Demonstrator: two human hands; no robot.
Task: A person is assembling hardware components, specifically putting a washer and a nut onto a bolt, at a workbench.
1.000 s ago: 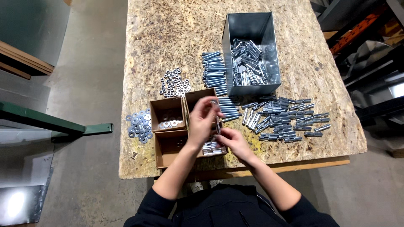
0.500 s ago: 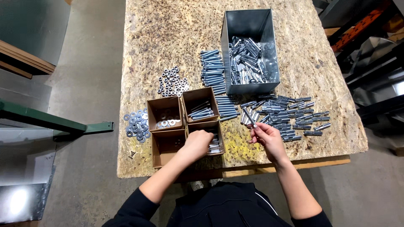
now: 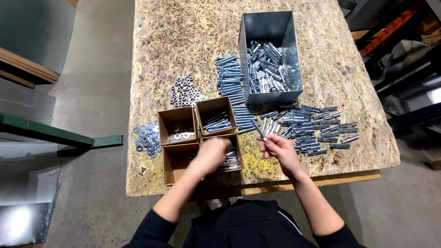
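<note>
My right hand (image 3: 279, 149) holds a long silver bolt (image 3: 257, 128) upright over the chipboard table (image 3: 183, 41), near a heap of assembled bolts (image 3: 317, 128). My left hand (image 3: 212, 154) reaches into the near-right cell of a brown cardboard divider box (image 3: 179, 120), fingers curled over the bolts there; what it grips is hidden. The far-right cell holds bolts (image 3: 217, 123), the far-left cell a few washers (image 3: 180, 136).
A grey metal bin (image 3: 268, 27) full of bolts stands at the back. A row of plain bolts (image 3: 229, 80) lies left of it. Nuts (image 3: 186, 91) and washers (image 3: 147, 140) sit in loose piles at the left. A green bar (image 3: 55, 135) runs beside the table.
My hands were together over the box. The right hand went out to the bolt heap and came back holding a bolt. The left hand dropped into the near-right cell.
</note>
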